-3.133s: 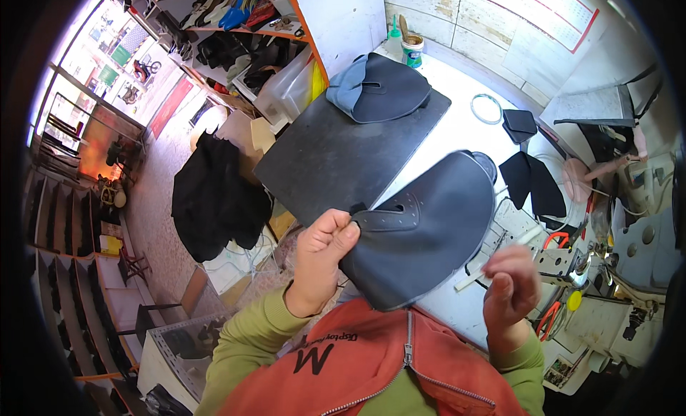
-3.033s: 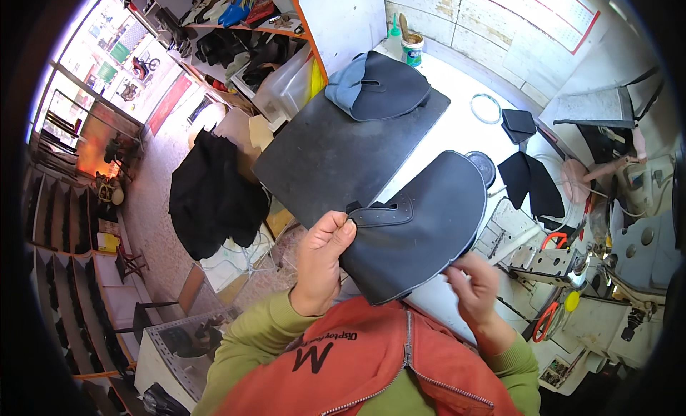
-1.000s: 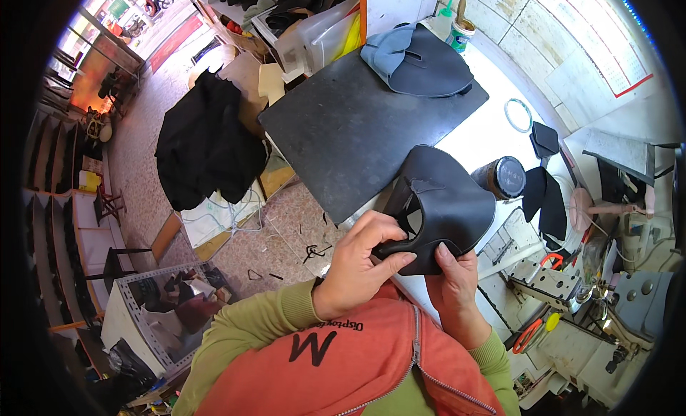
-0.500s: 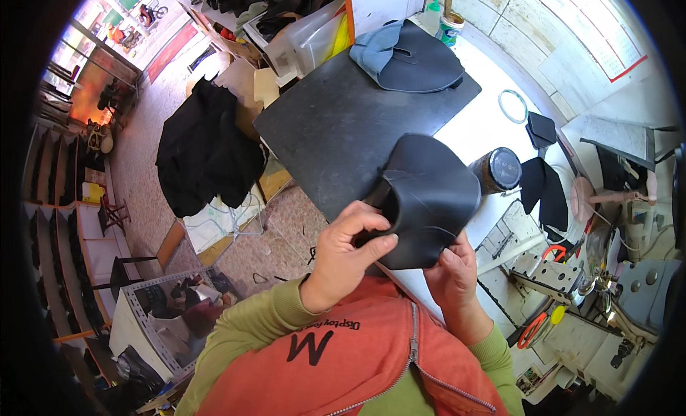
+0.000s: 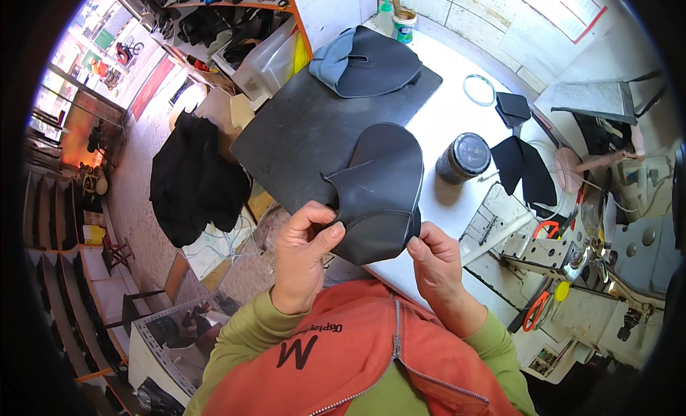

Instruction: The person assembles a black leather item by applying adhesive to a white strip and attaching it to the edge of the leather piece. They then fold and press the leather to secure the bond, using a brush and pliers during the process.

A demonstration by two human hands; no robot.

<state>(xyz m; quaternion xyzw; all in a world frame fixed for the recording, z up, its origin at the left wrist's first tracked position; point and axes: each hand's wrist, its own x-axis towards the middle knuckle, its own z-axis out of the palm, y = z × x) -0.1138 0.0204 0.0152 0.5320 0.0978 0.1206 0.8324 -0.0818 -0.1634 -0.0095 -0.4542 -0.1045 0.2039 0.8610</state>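
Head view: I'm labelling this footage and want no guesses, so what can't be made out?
All in the head view:
Underside of the black leather-like piece: hidden by its upper face.
Some fingertips of the left hand and right hand: behind that piece.
Contents of the dark jar: hidden by its top and wall.
Rest of the red-edged wall sheet: cut off by the top edge.
Details of the motorbike outside: too small.

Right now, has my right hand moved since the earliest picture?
Yes: judged against the perforated metal plate, your right hand has moved left, away from it, and now pinches the edge of the black leather-like piece.
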